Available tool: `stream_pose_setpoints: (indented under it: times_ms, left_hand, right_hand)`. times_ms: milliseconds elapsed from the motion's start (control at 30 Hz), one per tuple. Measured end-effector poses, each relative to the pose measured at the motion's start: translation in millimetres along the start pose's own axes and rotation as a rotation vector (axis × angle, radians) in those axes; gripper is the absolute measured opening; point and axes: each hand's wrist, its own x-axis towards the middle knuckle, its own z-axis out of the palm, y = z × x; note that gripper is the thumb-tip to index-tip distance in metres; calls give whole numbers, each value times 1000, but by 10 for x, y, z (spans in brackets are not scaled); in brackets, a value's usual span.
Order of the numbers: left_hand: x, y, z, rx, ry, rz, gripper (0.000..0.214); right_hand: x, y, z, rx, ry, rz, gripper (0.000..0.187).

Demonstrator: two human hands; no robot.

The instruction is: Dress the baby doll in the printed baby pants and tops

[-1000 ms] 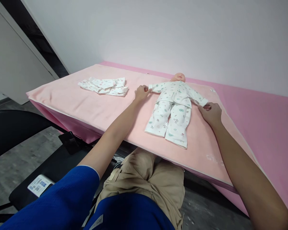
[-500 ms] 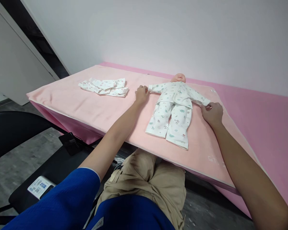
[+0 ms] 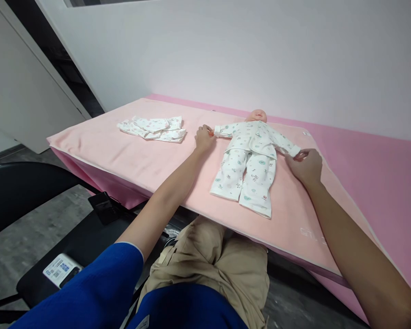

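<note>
A baby doll lies on its back on a peach blanket, its head toward the wall. It wears a white printed top and matching trousers. Both of its arms are stretched out sideways. My left hand is closed on the doll's hand just past the cuff on the left; a bit of the doll's hand shows at my fingertips. At the other cuff, my right hand pinches the doll's other hand, which is partly hidden by my fingers.
A folded white printed baby garment lies on the blanket at the left. Pink cloth covers the table under the blanket. On a black chair lie a dark phone-like device and a white labelled box. A wall stands behind.
The view has shifted slightly, so everything appears a little lower and to the right. My left fingers have slid off the cuff edge, and more of the doll's hand shows there.
</note>
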Motion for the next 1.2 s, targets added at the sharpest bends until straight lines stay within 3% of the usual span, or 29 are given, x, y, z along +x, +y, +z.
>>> stream_pose_setpoints:
  times_ms: [100, 200, 333, 467, 567, 667, 800, 1200]
  left_hand:
    - [-39, 185, -64, -68, 70, -15, 31]
    - [-120, 520, -83, -210, 35, 121, 20]
    - [-290, 1077, -13, -324, -276, 345, 22]
    - [-397, 1436, 85, -180, -408, 322, 29]
    - [-410, 1457, 117, -171, -435, 203, 25]
    - [-417, 1355, 125, -253, -470, 145, 22]
    - [-438, 1244, 170, -293, -470, 150, 22]
    - [-354, 1118, 295, -532, -545, 138, 22]
  right_hand:
    - [-14, -157, -62, -25, 191, -53, 30]
    - [18, -408, -105, 31, 243, -145, 23]
    - [102, -837, -39, 204, 67, -193, 20]
    - [201, -1176, 139, 272, -227, -163, 27]
    - [248, -1283, 264, 259, -354, -72, 25]
    - [252, -1306, 334, 210, -393, 9, 21]
    - [226, -1306, 344, 174, -426, -31, 20]
    - [67, -1271, 392, 347, -330, -32, 29]
